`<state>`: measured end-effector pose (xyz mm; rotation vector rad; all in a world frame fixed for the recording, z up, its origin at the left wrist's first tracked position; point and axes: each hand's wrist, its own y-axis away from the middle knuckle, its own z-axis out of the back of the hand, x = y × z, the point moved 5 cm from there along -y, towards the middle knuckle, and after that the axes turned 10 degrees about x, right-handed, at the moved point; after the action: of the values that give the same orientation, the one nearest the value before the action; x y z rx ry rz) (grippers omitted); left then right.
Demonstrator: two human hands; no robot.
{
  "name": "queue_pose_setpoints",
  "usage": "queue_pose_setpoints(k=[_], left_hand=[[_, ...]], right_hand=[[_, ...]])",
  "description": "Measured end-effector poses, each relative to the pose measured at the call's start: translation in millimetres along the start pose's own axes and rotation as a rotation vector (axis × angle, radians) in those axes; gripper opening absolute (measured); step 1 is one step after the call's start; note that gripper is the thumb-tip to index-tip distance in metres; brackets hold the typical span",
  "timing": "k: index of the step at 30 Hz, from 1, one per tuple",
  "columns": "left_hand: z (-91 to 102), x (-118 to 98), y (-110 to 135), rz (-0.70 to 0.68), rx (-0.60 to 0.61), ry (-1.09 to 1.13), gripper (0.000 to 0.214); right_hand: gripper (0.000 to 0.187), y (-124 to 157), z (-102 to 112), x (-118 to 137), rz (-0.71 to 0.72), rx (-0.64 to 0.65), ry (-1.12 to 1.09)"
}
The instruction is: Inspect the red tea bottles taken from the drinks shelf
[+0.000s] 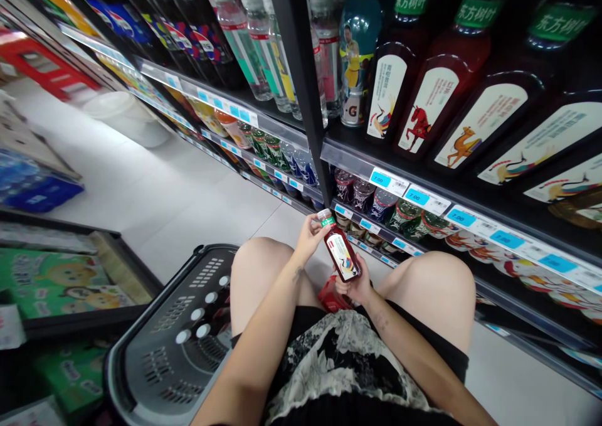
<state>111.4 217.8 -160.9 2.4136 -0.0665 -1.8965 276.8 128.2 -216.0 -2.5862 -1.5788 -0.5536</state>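
We've got Pepsi bottles (181, 37) shelved beside clear drink bottles (241, 53). White tub (126, 117) on the floor (202, 194), blue-wrapped bottle pack (40, 184) left of it.

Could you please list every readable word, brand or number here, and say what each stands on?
"东方树叶": green neck bands of three dark shelf bottles.
"东方", the rest unclear: neck band of the held bottle.
"7.00": price tags along the right shelf edge.
"G": blue drink bottle.
Too small or blurred: finer print on the white labels, the soda labels and remaining price tags.
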Motion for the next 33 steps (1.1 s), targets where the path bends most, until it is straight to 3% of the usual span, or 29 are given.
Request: queue_pose_setpoints(k=[8,33], left_hand=[[-0.4,-1.8,-2.8,0.013,0.008,-0.005,0.080],[3.3,3.0,-7.5,0.005,0.007,-0.009,0.078]], right_hand=[[0.089,-3.8,7.4,-2.1,0.001,-0.022,0.011],[0.091,-6.7,-0.2,1.2,0.002,-0.031,-0.004]])
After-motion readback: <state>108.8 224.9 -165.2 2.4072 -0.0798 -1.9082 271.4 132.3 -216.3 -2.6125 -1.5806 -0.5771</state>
